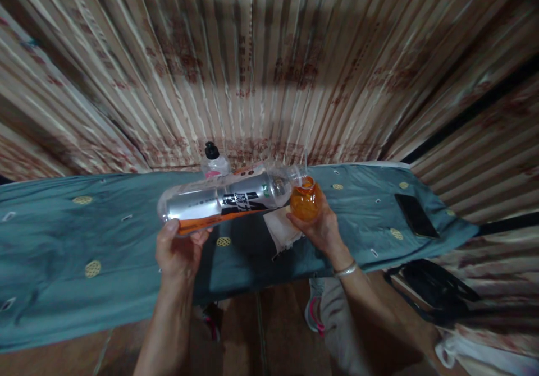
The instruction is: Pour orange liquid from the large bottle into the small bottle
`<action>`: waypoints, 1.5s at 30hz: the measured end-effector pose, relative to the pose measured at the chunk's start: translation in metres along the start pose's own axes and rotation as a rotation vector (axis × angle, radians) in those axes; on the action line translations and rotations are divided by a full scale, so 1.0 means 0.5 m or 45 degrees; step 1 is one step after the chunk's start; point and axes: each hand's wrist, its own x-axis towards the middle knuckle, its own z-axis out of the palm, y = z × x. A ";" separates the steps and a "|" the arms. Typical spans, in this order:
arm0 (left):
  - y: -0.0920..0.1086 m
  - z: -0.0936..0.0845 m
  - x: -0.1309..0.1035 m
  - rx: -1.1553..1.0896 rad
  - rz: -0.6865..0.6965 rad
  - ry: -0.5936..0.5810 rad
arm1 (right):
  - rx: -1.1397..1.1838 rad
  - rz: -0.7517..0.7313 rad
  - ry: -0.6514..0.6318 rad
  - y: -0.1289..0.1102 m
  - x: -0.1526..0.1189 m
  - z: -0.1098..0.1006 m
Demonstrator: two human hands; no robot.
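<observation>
My left hand [180, 250] is closed around the base end of a large clear plastic drink bottle [242, 196] with a silver, black and orange label. The bottle lies almost level in the air, its neck pointing right. At that neck is a small round orange container [306, 201], gripped by my right hand [322, 227]. The bottle's mouth meets or overlaps the container's open top; whether they touch, I cannot tell. Beneath my right hand lies a pale cloth or tissue [280, 233]. Behind the drink bottle stands a whitish bottle with a black cap [211, 151], partly hidden.
A teal patterned cloth [122, 247] covers the long table. On its right part lies a black phone [416, 216]. A pleated curtain [252, 73] hangs right behind the table. A dark bag [433, 289] is at the lower right, beside my legs.
</observation>
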 end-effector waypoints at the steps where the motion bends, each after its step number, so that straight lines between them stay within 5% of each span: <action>1: 0.000 -0.001 0.001 0.004 0.000 0.004 | 0.000 -0.003 0.001 -0.001 0.000 0.000; 31: -0.005 -0.008 0.010 -0.055 -0.035 0.057 | 0.043 0.041 -0.213 -0.017 0.029 -0.021; 45: -0.010 -0.012 0.006 -0.054 -0.073 0.059 | 0.080 0.134 -0.172 -0.016 0.012 -0.017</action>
